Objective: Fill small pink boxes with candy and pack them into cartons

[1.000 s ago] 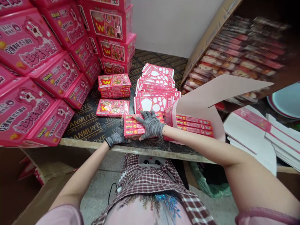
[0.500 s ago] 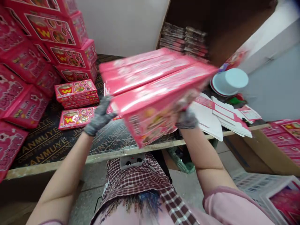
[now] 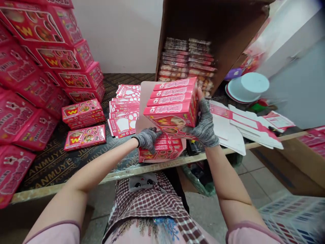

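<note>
My right hand (image 3: 206, 126), in a grey fingerless glove, grips several pink printed boxes (image 3: 170, 110) side by side by their right end, tilted above the table. Beneath them more pink boxes (image 3: 165, 149) lie in an opened pink carton sleeve with a pale inner flap (image 3: 147, 88) standing up behind. My left hand (image 3: 149, 139), gloved alike, rests with its fingers stretched over the lower boxes at their left side. The held boxes partly hide the sleeve and the lower boxes.
Stacks of pink boxes (image 3: 25, 71) rise at the left, with a small pile (image 3: 83, 112) beside them. Flat printed cards (image 3: 124, 118) lie left of the sleeve. Behind stands a brown carton (image 3: 203, 20) of packets; flat carton blanks (image 3: 243, 125) and a pale blue tub (image 3: 254, 84) are at the right.
The large pink bundle held up between both hands is gone from the air. My right hand now holds a smaller group of boxes, and my left hand has moved right and down onto boxes below.
</note>
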### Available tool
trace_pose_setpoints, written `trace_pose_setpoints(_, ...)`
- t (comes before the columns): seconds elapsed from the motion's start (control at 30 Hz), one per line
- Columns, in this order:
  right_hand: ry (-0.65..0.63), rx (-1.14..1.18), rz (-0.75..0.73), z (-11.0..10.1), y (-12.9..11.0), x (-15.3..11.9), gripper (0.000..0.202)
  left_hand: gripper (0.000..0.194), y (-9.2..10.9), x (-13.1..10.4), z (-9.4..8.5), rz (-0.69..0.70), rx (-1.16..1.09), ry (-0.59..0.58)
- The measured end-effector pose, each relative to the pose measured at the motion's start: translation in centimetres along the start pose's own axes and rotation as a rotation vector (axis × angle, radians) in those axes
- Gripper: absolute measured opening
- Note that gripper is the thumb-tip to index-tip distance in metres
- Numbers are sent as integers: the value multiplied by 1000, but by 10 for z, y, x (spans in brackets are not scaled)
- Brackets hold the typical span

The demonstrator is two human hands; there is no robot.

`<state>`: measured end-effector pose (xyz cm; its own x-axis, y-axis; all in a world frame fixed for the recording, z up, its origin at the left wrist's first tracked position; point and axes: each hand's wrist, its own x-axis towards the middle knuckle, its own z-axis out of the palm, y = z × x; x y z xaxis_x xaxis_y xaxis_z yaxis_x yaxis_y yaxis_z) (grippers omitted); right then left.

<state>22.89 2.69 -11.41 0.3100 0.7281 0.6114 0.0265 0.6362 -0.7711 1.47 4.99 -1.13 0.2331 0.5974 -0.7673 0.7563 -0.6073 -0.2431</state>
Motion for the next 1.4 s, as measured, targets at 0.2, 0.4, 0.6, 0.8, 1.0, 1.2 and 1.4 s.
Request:
trace_pose_setpoints(0.2,-93,-242,-80,31,3,-3,101,132,8,-31,-10,45,-17,-298)
trace_pose_setpoints(0.4,-348,-473,-146,56,1,-10,102,96,21,-42,2,55,138,-193)
trace_pose_setpoints(0.6,-600,-539,-192,70,8,-14,95,34,33,-107,-10,137,217,259)
trace_pose_setpoints(0.8,-789,-499,-129,79,5,14,105,114,-10,-76,-53,-108,251,441)
trace_pose_setpoints(1.0,-840,-446,-156,89,1,21,96,120,-29,-55,-44,-139,227,319)
trace_pose_setpoints(1.2,-813,-185,-21,105,48,20,93,100,-47,-49,-33,-185,225,421)
trace_pose_setpoints(1.4,-635,-296,121,87,76,6,52,52,-32,-39,-1,-267,222,542)
